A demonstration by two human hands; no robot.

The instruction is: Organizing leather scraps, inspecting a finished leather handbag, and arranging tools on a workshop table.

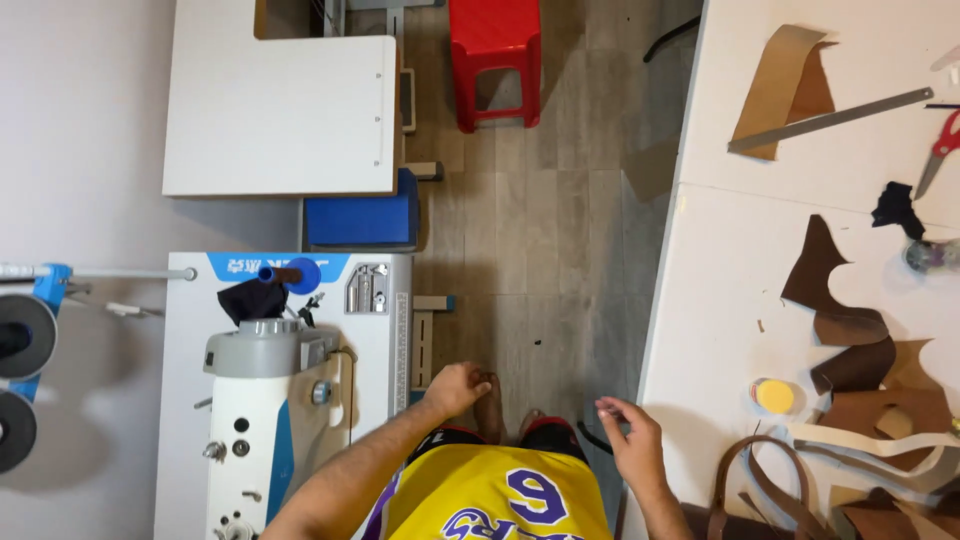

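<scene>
Down low, the left hand [458,388] curls loosely closed beside the white sewing machine [262,420], holding nothing visible. Meanwhile the right hand [632,435] hovers half-spread, fingers bent, at the white table's edge [655,380], near brown leather straps [765,470].
</scene>
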